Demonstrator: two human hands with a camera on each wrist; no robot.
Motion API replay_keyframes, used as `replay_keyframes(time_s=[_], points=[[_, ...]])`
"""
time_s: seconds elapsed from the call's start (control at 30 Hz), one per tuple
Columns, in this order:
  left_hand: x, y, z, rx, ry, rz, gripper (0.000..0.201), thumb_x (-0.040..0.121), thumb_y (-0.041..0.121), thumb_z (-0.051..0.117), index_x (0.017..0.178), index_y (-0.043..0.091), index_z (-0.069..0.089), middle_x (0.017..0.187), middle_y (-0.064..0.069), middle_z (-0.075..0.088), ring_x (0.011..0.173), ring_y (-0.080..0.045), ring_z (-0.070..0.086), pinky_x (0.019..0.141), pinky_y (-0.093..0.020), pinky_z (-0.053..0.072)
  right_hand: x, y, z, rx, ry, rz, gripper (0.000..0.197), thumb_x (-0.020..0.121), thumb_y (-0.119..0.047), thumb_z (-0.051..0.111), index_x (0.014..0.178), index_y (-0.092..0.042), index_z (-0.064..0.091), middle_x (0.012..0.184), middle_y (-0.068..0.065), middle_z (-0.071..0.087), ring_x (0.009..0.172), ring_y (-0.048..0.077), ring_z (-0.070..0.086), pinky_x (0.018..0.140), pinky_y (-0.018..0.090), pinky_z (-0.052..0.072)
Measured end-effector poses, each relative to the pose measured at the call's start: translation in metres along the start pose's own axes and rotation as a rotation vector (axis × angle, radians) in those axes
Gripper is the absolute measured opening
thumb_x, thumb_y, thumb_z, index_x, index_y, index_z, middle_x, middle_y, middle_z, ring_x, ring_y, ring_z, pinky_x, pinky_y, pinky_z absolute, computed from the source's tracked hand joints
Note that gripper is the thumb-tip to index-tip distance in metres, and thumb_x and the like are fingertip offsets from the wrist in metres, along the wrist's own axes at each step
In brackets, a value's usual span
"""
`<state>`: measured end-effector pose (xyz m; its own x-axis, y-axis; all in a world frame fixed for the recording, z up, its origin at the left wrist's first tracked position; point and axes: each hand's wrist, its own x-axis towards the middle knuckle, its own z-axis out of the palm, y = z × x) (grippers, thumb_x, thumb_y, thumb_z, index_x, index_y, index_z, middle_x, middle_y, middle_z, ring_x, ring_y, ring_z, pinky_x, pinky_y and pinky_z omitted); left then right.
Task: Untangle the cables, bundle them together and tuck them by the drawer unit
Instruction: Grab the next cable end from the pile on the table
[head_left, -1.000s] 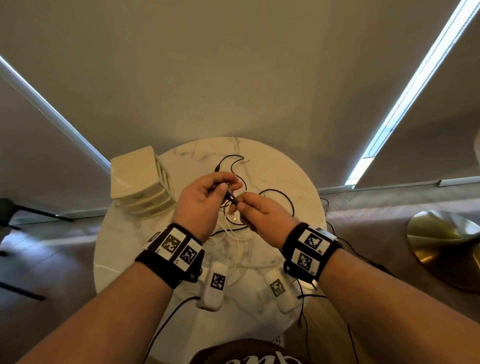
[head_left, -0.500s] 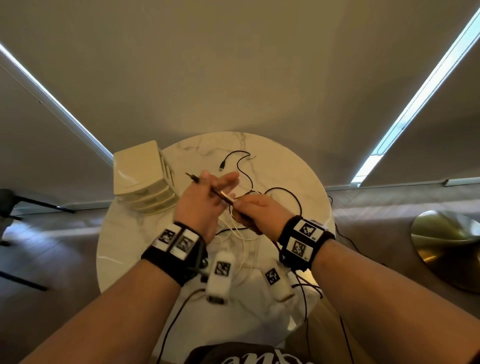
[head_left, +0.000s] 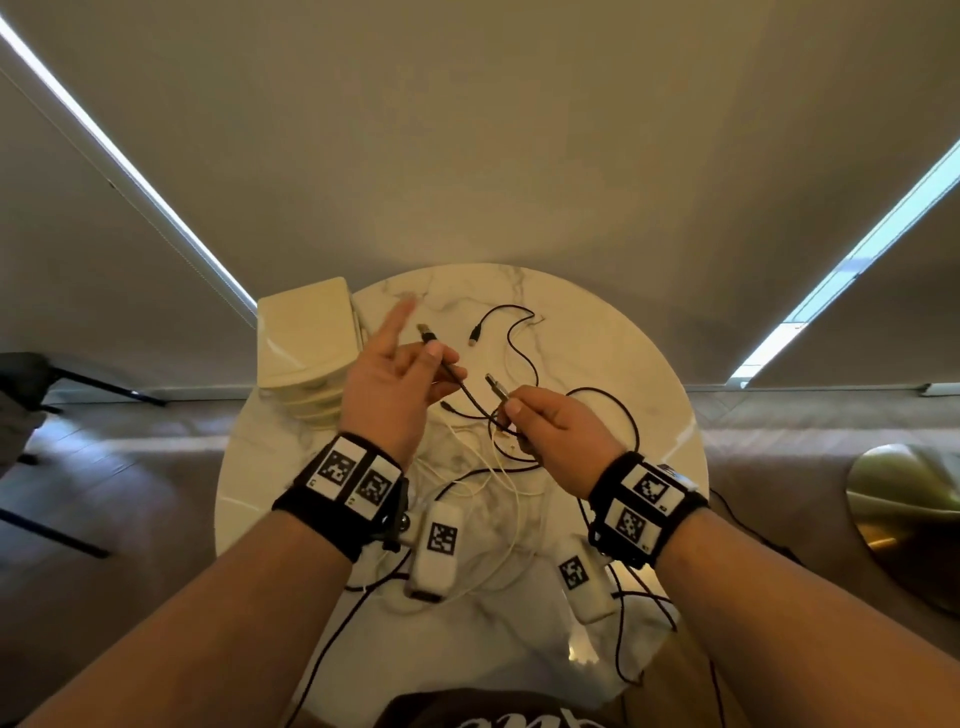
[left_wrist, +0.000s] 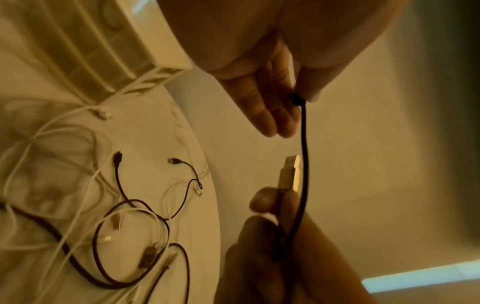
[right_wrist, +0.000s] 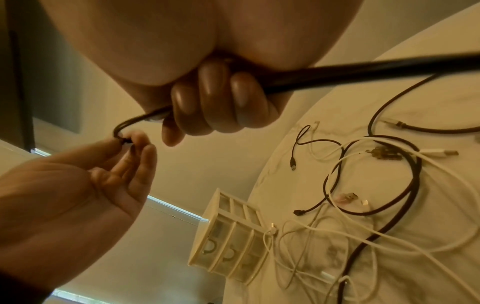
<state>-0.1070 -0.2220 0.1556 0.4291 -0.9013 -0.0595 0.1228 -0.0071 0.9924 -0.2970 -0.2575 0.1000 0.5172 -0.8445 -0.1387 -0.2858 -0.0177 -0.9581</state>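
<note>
A black cable (head_left: 470, 397) stretches between my two hands above the round marble table (head_left: 623, 353). My left hand (head_left: 434, 358) pinches it just behind its USB plug (head_left: 425, 331), index finger pointing out. My right hand (head_left: 511, 408) grips the cable's other end, and a metal USB plug (head_left: 496, 387) sticks up from its fingers. In the left wrist view the cable (left_wrist: 303, 144) hangs from the pinch beside that plug (left_wrist: 291, 174). In the right wrist view curled fingers (right_wrist: 207, 107) wrap the cable. The cream drawer unit (head_left: 306, 343) stands at the table's back left. Tangled white cables (head_left: 498, 499) and another black cable (head_left: 511, 332) lie on the table.
White camera pods (head_left: 439, 545) hang under both wrists, with thin black leads trailing off the table's near edge. A brass disc (head_left: 909, 499) sits on the floor at right. Dark chair legs (head_left: 78, 379) stand at left. Window blinds close off the back.
My hands have drawn apart. The left hand has pulled the plug end up and left toward the drawer unit, and a second plug now shows above the right hand.
</note>
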Motion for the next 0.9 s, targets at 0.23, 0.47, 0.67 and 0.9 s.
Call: replay_keyframes(time_s=[0.23,0.47,0.67,0.9], points=[[-0.024,-0.010,0.009,0.190,-0.135,-0.001,0.046,0.089,-0.003,0.073,0.128,0.023,0.069,0.109,-0.002,0.079,0.107,-0.014,0.074,0.098,-0.032,0.057,0.006,-0.030,0.009,0.305,0.008,0.015,0.031,0.111,-0.030,0.042,0.106,-0.012,0.066,0.072,0.014,0.066,0.061,0.027,0.058,0.064,0.042,0.051],[-0.043,-0.015,0.025,-0.175,-0.210,-0.336,0.051,0.088,0.033,0.068,0.135,0.015,0.063,0.111,-0.007,0.077,0.110,-0.022,0.072,0.098,-0.042,0.057,-0.006,-0.037,0.006,0.359,-0.023,0.047,0.034,0.109,-0.021,0.043,0.086,-0.011,0.066,0.053,-0.010,0.044,0.046,0.007,0.035,0.045,0.018,0.031],[-0.049,-0.018,0.038,-0.210,-0.240,-0.278,0.030,0.103,0.031,0.048,0.104,0.011,0.071,0.127,-0.007,0.073,0.124,-0.021,0.066,0.109,-0.050,0.048,-0.007,-0.031,-0.003,0.303,-0.208,0.061,0.043,0.098,-0.042,0.045,0.069,-0.014,0.058,0.055,0.002,0.035,0.049,0.019,0.025,0.048,0.032,0.020],[-0.011,0.000,0.018,-0.601,0.175,-0.316,0.042,0.108,0.047,0.039,0.076,0.021,0.045,0.061,0.003,0.048,0.049,-0.013,0.047,0.052,-0.027,0.047,-0.027,0.025,-0.017,-0.429,-0.369,0.258,0.039,0.095,-0.060,0.060,0.076,-0.026,0.060,0.066,-0.009,0.056,0.059,0.008,0.051,0.058,0.028,0.040]])
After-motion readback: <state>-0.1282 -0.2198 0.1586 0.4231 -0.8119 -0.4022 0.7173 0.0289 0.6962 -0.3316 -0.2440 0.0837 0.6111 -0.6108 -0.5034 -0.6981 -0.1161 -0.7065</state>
